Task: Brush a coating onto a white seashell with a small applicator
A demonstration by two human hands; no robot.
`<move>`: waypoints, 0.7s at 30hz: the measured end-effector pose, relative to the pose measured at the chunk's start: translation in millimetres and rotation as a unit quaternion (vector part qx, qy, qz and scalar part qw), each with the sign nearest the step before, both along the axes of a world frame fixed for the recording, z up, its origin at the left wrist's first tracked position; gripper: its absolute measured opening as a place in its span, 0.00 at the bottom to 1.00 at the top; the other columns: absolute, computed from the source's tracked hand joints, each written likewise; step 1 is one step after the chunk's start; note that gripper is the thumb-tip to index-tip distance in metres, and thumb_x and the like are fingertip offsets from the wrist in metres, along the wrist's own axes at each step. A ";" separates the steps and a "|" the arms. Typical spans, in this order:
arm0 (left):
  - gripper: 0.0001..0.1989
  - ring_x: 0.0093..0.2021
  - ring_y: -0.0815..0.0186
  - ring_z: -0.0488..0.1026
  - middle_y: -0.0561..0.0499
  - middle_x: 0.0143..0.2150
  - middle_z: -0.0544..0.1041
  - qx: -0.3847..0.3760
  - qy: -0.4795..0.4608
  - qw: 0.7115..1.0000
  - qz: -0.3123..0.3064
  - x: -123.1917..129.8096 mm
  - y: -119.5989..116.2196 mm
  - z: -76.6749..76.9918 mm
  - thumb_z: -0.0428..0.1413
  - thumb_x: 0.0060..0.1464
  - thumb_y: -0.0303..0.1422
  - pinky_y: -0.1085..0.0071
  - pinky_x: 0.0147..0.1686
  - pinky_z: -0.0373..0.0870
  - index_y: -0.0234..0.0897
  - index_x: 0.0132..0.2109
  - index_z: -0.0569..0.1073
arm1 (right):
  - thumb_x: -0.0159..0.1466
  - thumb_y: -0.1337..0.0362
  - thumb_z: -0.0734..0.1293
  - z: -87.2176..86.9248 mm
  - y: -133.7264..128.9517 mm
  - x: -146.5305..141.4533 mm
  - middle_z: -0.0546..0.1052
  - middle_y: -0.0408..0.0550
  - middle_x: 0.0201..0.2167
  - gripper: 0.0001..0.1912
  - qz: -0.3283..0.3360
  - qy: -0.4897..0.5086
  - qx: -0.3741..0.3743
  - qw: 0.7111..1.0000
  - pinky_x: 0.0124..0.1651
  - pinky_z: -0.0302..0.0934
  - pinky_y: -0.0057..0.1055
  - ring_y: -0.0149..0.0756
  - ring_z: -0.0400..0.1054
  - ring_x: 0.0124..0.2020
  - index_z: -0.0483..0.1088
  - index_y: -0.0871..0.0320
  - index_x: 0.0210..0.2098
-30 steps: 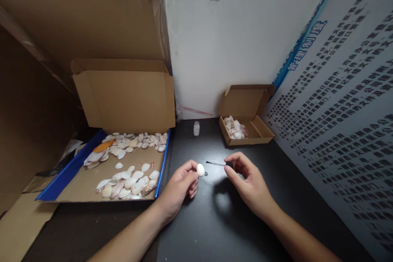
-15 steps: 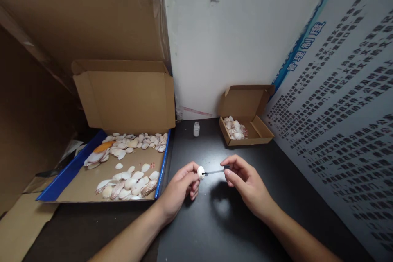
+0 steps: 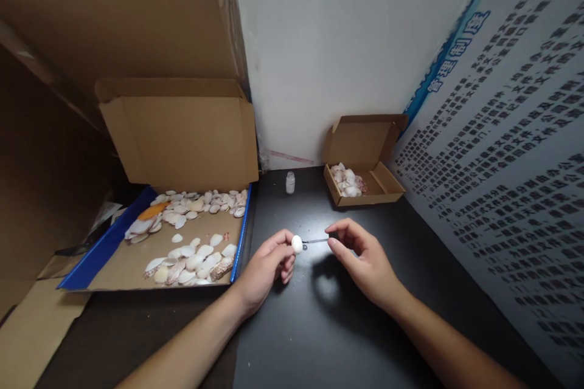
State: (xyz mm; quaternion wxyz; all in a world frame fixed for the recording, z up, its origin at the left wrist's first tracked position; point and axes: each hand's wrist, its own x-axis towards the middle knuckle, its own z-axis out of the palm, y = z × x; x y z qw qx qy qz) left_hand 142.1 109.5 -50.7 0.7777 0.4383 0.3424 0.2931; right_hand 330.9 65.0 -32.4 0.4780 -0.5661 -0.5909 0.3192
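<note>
Brush point(image 3: 318, 240) now at the shell's edge

Half a second ago the brush's tip crossed the face of the shell point(image 3: 296, 244); now it lies at the right rim, and whether it touches is hard to tell. A second ago there was a clear gap between them. The shell has turned, its rounded white side now facing the camera. The view has tilted down slightly; bottle point(image 3: 290, 183), big box point(image 3: 112, 273) and small box point(image 3: 369, 199) keep their places.

The left hand point(image 3: 267, 258) pinches the shell between thumb and forefinger, the other fingers curled beneath. The right hand point(image 3: 360, 255) grips the brush's dark end between thumb and fingertips, barely parted. Both hands are above the table point(image 3: 283, 340), between the boxes and nearer the camera.
</note>
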 end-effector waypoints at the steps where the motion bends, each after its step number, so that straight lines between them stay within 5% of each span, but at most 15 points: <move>1: 0.07 0.20 0.76 0.55 0.59 0.22 0.59 -0.001 0.001 1.000 0.000 0.1 0.1 0.6 0.53 0.54 0.34 0.77 0.23 0.53 0.36 0.34 0.63 | 0.63 0.59 0.64 0.0 0.0 0.3 0.63 0.40 0.23 0.09 0.006 0.010 -0.005 1.000 0.29 0.55 0.28 0.31 0.59 0.24 0.69 0.59 0.37; 15: 0.07 0.20 0.76 0.56 0.59 0.22 0.59 -0.007 0.002 1.000 0.005 0.5 0.3 4.3 0.53 0.52 0.33 0.77 0.22 0.54 0.37 0.33 0.62 | 0.62 0.57 0.65 -2.0 1.9 2.5 0.65 0.40 0.22 0.10 0.017 0.090 -0.025 0.995 0.26 0.56 0.28 0.30 0.60 0.22 0.68 0.57 0.38; 21: 0.07 0.20 0.76 0.55 0.59 0.21 0.60 -0.008 0.001 1.000 0.010 0.8 0.3 3.2 0.54 0.52 0.34 0.77 0.23 0.53 0.37 0.33 0.63 | 0.62 0.57 0.66 -6.4 3.3 3.5 0.63 0.40 0.22 0.10 -0.020 0.032 -0.015 0.999 0.27 0.55 0.28 0.30 0.58 0.24 0.68 0.58 0.37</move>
